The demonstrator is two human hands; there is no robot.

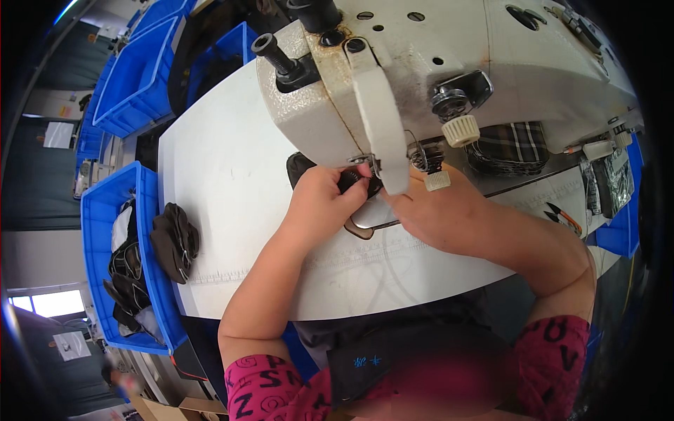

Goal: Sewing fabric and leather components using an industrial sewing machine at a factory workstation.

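Both my hands are beneath the head of a white sewing machine [309, 105]. My left hand [323, 200] is closed, thumb and fingers pinching a dark fabric piece [349, 180] close to the needle area. Part of that dark cloth shows beyond my left fingers. On the other side of the needle area, my right hand [439, 210] reaches in toward the same cloth. The machine's white lever cover [379, 116] and thread tension parts hide most of its fingers, so its grip is not visible. A small brown-edged flap [359, 230] lies on the table below my hands.
A stack of plaid fabric pieces [509, 147] sits under the machine arm. Dark sewn pieces [174, 242] hang over the rim of a blue bin [156, 281] at left. Orange-and-black snips [564, 217] lie at right on the white table [225, 175]. More blue crates [137, 77] stand at far left.
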